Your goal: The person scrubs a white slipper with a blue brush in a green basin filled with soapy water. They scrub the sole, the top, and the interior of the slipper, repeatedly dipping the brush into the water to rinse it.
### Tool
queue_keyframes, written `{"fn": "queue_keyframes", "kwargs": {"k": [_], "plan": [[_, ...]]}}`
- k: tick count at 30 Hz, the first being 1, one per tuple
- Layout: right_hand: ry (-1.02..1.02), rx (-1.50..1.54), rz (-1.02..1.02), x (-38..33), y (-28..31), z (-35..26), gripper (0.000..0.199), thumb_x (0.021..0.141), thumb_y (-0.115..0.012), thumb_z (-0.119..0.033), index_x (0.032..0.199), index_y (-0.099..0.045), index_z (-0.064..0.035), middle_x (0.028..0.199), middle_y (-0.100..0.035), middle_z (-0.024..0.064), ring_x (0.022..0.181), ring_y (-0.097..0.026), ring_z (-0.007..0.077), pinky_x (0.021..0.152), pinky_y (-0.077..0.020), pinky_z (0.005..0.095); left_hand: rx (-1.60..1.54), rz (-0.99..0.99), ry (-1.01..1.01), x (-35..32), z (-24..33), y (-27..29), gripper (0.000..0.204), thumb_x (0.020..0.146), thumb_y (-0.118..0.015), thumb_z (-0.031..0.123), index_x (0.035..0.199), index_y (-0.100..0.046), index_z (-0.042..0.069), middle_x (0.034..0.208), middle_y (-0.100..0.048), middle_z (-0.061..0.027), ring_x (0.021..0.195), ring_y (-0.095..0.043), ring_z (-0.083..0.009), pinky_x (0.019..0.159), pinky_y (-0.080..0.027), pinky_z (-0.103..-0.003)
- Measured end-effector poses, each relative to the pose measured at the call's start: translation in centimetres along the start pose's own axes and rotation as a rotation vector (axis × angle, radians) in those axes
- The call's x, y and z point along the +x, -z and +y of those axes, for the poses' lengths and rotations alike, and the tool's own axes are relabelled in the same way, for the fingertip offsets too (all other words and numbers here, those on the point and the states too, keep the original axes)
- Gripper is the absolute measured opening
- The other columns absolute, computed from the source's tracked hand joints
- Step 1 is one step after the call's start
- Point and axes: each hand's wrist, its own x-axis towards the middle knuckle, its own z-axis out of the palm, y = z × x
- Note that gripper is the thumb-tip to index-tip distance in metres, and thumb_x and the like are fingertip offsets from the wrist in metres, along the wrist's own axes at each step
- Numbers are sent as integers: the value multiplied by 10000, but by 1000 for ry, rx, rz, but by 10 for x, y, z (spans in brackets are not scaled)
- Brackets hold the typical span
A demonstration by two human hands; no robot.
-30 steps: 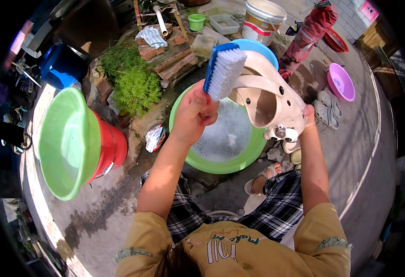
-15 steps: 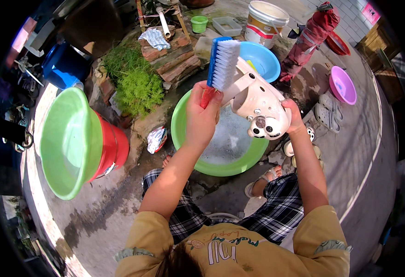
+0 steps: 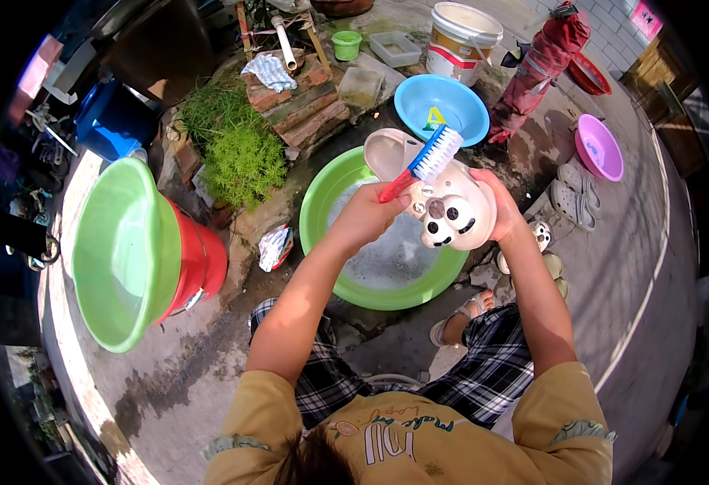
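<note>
My left hand (image 3: 368, 217) is closed around the red handle of a scrub brush (image 3: 439, 155) with a blue back and white bristles. The brush head lies across the view of a pale cream clog (image 3: 477, 200); whether the bristles touch it I cannot tell. Dark round charms dot the clog's toe, which points toward me, while its heel end is farther off to the left. Gripping the clog from its right side is my right hand (image 3: 501, 212), its fingers partly hidden behind. Both hands are above a light green basin (image 3: 399, 301) of sudsy water.
At the left, a green basin (image 3: 88, 267) rests tilted on a red bucket (image 3: 201, 255). Beyond my hands are a blue basin (image 3: 407, 101), stacked bricks (image 3: 310, 113) and a white bucket (image 3: 451, 61). Grey clogs (image 3: 566, 202) and a pink basin (image 3: 599, 149) are on the right.
The brush has come down from upright and tilted rightward in front of the clog. The clog has turned, its toe shifting slightly left and its heel now showing at the far left.
</note>
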Motion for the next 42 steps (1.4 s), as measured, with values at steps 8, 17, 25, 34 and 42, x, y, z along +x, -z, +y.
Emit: {"fn": "queue_keyframes", "kwargs": {"k": [8,17,25,34,42], "plan": [[24,-114,120,-9,0,-7,754,818,-289,-679,1288,-402,-100,1238,-498,133,1083,-537,296,864,-482,451,137,12,-70,16,-11,9,160,811,-650,234,823,-601,82,510,-376,74,394,-224,-29,371,-165,-215],[499,-682,20,5,-3,21,792,812,-624,-361,1404,-180,-79,1253,-436,110,1075,-441,175,927,-349,310,-1262,-199,69,26,-13,-4,307,910,-488,242,634,-392,148,446,-237,83,342,-201,-40,301,-170,-196],[359,-68,75,15,-24,66,520,842,-506,-274,1289,-371,-46,1173,-528,117,1052,-529,267,917,-416,394,-966,-134,-4,7,8,-10,362,946,-365,398,770,-459,95,481,-227,65,374,-178,-39,324,-153,-201],[146,649,-153,3,-30,27,584,826,-480,-399,1269,-385,-29,1173,-424,199,1025,-450,328,882,-422,425,-57,371,-369,-3,7,9,297,930,-442,281,895,-602,33,546,-417,37,417,-361,-65,392,-263,-207],[261,763,-246,-10,-46,23,619,814,-524,-317,1310,-313,-14,1210,-323,244,1093,-369,330,911,-399,420,-97,331,-308,-4,9,-4,220,915,-473,244,927,-565,45,512,-427,26,380,-339,-58,352,-221,-207]]}}
